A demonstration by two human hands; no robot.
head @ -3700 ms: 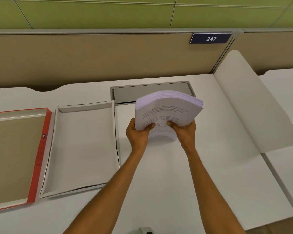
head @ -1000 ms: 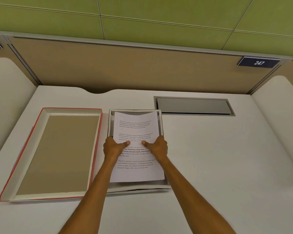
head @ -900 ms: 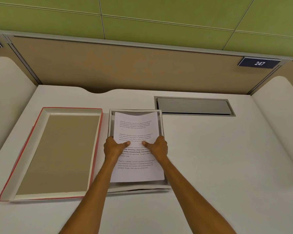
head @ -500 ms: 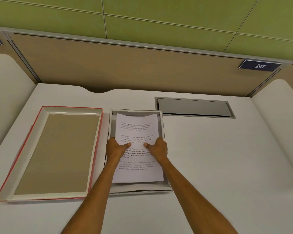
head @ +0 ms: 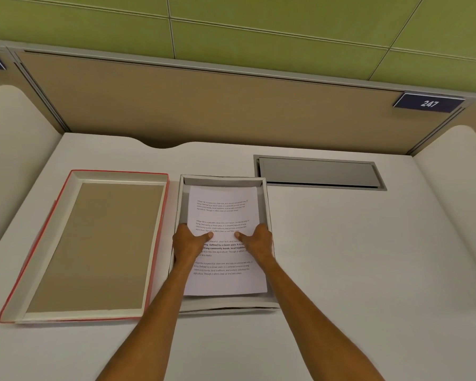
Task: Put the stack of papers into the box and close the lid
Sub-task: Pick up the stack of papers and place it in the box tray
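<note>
A stack of printed white papers [head: 223,213] lies inside the shallow white box [head: 267,204] at the middle of the desk. My left hand [head: 188,243] grips the stack's left edge, thumb on the top sheet. My right hand [head: 259,242] grips the right edge the same way. The fingers of both hands are hidden beneath the paper. The box lid [head: 94,243], red outside and brown inside, lies upside down just left of the box.
A grey cable hatch [head: 319,173] is set into the white desk [head: 355,257] behind and right of the box. Tan partition panels stand at the back, with curved white dividers at both sides. A sign reads 247 [head: 429,103].
The stack went from upright in both hands at the right to lying inside the box. In the last second it slid a little farther in and settled lower.
</note>
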